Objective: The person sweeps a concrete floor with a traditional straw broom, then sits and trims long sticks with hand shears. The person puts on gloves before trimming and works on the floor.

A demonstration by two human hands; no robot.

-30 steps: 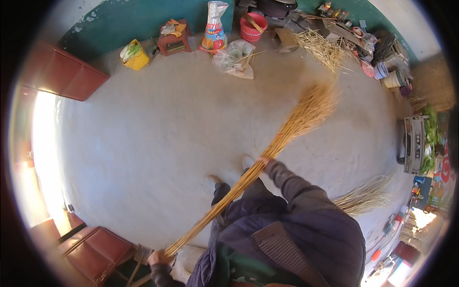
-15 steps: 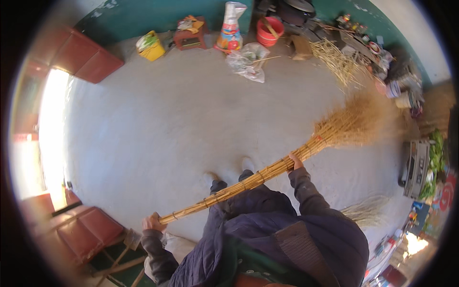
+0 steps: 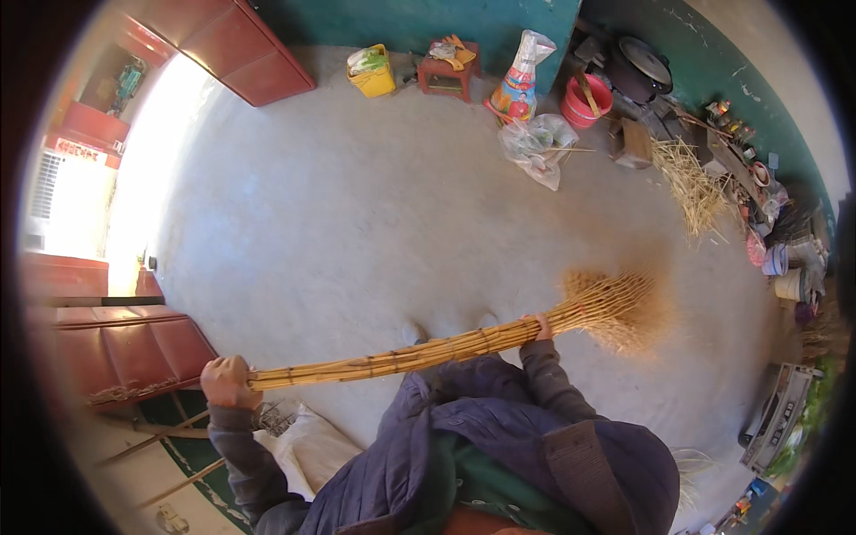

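While your left hand (image 3: pixel 228 383) grips the broom (image 3: pixel 401 358) by its end | right hand (image 3: pixel 541 328) holds near bristles (image 3: pixel 615 308) | wild swing might fling straw (image 3: pixel 688 183)

- We see 1 long bound-stalk broom (image 3: pixel 419 355), bristles (image 3: pixel 615 305) blurred.
- Our left hand (image 3: pixel 228 383) grips the narrow end (image 3: pixel 260 380); our right hand (image 3: pixel 539 329), nearer the bristles.
- We spot 1 yellow bucket (image 3: pixel 377 84), 1 red bucket (image 3: pixel 576 109), loose straw (image 3: pixel 691 183) on grey floor (image 3: pixel 357 223).
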